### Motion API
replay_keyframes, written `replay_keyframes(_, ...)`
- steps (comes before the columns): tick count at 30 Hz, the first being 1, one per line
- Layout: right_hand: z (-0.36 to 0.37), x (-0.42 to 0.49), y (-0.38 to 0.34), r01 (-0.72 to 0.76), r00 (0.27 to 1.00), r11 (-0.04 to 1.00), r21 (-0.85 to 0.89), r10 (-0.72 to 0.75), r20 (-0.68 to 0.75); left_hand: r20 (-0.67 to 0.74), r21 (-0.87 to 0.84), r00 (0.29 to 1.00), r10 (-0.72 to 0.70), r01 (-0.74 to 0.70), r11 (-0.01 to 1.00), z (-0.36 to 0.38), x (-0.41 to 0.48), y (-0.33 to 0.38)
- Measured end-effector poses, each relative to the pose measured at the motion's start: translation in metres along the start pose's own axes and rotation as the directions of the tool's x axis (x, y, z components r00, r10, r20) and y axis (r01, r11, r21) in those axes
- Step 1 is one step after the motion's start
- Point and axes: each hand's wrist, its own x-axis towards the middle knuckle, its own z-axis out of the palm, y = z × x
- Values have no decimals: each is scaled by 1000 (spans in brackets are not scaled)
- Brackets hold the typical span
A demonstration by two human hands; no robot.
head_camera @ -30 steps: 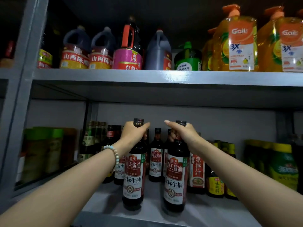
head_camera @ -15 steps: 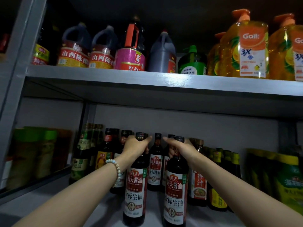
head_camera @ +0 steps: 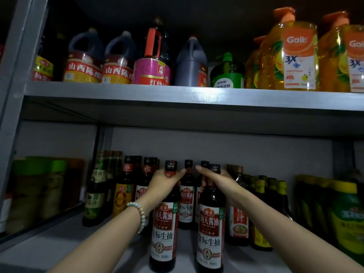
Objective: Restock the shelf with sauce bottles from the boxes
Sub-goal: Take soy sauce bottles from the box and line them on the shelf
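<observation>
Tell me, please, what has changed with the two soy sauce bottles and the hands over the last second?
Both bottles have gone deeper onto the lower shelf, toward the standing row. The left hand still grips the left soy sauce bottle by its neck, the right hand the right soy sauce bottle. Nothing was released; the other stock looks unmoved.

Pretty dim overall, top of frame nearly black. One bright glare patch on the upper shelf edge (head_camera: 208, 94). Corners soft and bent by the wide lens, center labels sharp.
</observation>
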Motion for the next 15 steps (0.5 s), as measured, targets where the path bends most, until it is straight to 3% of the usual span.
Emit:
replay_keyframes(3,6,-22,8,-24,996,996,-86,16,-91,35,-67,998,-50,52,996,-7,-18,-11)
replay_keyframes(5,7,-41,16,-47,994,989,-143,33,-102,129,3,984,-125,126,992,-19,-31,-26)
replay_keyframes(10,2,-70,52,-122,992,967,-225,122,-14,475,217,837,-270,186,958,-49,-58,-63)
replay_keyframes(12,3,-77,61,-187,982,962,-199,182,-44,509,208,815,-277,196,958,-55,-59,-69)
replay_keyframes(15,6,-84,67,-276,960,947,-166,262,-101,472,160,839,-272,222,962,-55,-57,-74)
